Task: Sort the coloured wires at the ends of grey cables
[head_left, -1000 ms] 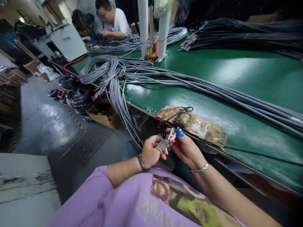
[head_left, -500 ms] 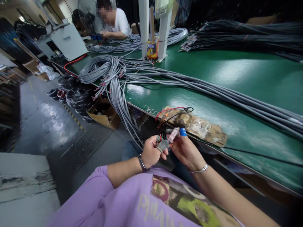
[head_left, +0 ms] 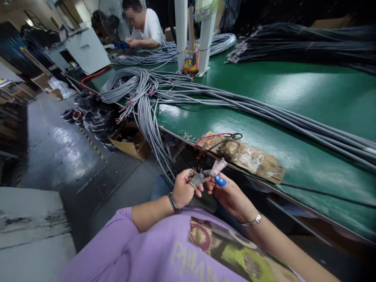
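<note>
My left hand is closed around the stripped end of a grey cable, its thumb in a grey cover. Thin coloured wires, red, green and dark, stick up past that thumb. Close beside it, almost touching, my right hand has its fingers bent together in a pinch. A blue cover with small holes sits on the right thumb. Just above it shows a pale pink wrap, seemingly on a finger. What the right fingertips pinch is too small to make out. Grey cables hang off the table edge left of my hands.
On the green table lies a long bundle of grey cables. A taped cardboard strip with red and black leads lies at the near edge. Dark cables lie at the back; a person works beyond. A carton stands below.
Both hands have shifted slightly left. The right thumb has come down from pointing up to lying bent below the pink wrap, and the right fingers have closed in towards the left hand.
</note>
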`<state>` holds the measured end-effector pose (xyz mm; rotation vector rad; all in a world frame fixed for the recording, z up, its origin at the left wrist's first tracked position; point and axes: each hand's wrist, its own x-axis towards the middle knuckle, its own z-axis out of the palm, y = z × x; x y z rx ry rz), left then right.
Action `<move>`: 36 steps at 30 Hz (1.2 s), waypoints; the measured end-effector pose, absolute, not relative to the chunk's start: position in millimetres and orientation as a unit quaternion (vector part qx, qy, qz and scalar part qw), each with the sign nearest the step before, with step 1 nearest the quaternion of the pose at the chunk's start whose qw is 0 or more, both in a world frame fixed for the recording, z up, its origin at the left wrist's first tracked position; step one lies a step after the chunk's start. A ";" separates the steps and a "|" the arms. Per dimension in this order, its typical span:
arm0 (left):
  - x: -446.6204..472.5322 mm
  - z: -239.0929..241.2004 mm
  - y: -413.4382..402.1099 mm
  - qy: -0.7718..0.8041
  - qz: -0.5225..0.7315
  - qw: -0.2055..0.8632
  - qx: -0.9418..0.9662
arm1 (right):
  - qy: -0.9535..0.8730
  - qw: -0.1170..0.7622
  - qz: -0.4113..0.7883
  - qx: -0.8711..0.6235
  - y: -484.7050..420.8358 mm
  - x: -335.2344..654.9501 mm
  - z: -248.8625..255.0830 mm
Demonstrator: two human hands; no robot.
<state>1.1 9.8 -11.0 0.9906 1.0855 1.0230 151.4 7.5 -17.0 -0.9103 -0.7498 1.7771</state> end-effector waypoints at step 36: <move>-19.2 10.9 6.3 0.333 0.369 0.668 0.554 | -0.259 0.461 0.772 -0.352 23.8 165.5 -0.9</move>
